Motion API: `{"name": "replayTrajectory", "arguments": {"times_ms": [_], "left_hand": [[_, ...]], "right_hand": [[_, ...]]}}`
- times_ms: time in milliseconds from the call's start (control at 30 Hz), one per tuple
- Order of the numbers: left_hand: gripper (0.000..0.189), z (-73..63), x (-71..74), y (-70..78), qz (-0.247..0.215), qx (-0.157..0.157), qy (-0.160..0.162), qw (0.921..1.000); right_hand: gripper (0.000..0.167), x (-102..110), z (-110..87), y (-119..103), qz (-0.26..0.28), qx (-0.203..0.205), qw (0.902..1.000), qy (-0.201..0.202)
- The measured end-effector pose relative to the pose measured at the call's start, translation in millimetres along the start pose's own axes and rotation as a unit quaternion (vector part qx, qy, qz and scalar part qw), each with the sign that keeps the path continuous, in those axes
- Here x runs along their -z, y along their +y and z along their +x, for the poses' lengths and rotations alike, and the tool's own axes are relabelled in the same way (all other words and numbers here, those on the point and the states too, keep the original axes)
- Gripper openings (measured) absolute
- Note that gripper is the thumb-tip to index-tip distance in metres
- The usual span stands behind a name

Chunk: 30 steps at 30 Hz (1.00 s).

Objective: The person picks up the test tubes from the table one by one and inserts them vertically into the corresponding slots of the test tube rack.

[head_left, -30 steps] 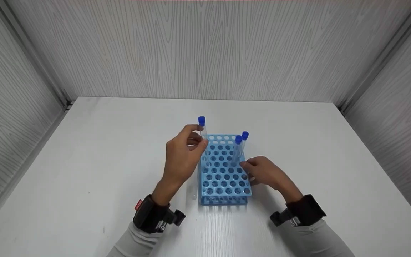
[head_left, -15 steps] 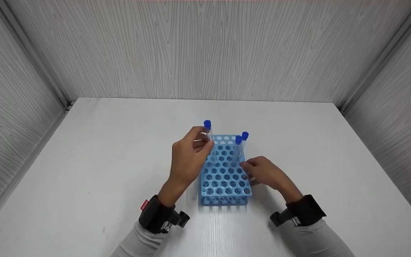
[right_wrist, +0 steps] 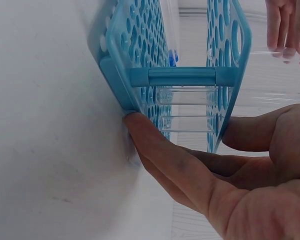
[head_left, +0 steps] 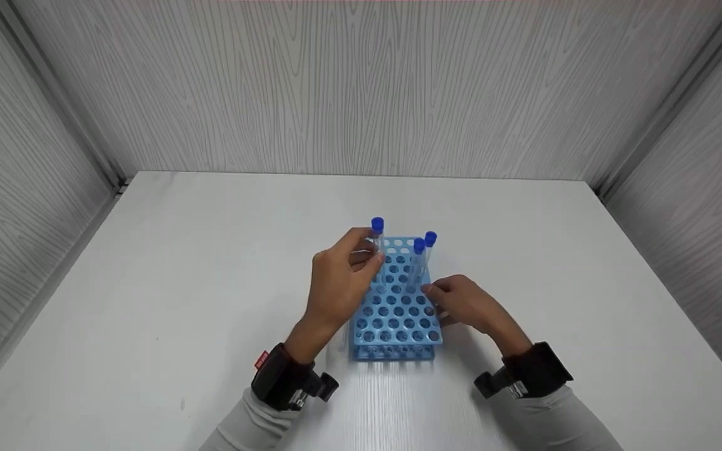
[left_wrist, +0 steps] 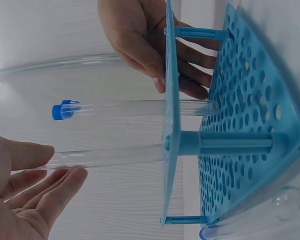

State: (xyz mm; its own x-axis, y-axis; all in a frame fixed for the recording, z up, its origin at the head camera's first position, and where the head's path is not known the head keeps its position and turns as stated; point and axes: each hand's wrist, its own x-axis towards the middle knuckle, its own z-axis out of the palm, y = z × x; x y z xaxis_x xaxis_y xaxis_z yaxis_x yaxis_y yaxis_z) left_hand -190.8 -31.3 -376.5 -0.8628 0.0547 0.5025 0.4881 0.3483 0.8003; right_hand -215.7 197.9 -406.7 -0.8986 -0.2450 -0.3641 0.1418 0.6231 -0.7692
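My left hand pinches a clear test tube with a blue cap between thumb and fingers. The tube is held upright over the blue test tube rack, its lower end right at the top plate in the left wrist view. My right hand grips the rack's right side. In the right wrist view its thumb is at the top plate and its fingers reach the lower plate. Two capped tubes stand in the rack's right part, one at a blue cap, the other at a blue cap.
Another clear tube lies on the white table along the rack's left side, partly hidden by my left arm in the head view. Grey wood-grain panels stand at the back and sides.
My left hand has moved right with its test tube, and slightly nearer to me, from the rack's left edge to over its holes. My right hand and the rack have stayed put.
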Motion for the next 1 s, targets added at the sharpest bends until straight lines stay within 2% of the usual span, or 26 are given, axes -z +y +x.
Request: {"name": "replayTrajectory", "arguments": {"times_ms": [300,1000], "left_hand": [[0.03,-2.2,-4.7,-1.5,0.017,0.008,-0.011,0.9998],[0.031,-4.3,-9.1,-6.3,0.032,0.028,-0.034,0.9985]], "right_hand": [[0.042,-0.5,0.9,0.3,0.004,-0.008,1.0,0.001],[0.041,1.1,-0.3,0.9,0.017,0.009,0.9997,-0.012]]}}
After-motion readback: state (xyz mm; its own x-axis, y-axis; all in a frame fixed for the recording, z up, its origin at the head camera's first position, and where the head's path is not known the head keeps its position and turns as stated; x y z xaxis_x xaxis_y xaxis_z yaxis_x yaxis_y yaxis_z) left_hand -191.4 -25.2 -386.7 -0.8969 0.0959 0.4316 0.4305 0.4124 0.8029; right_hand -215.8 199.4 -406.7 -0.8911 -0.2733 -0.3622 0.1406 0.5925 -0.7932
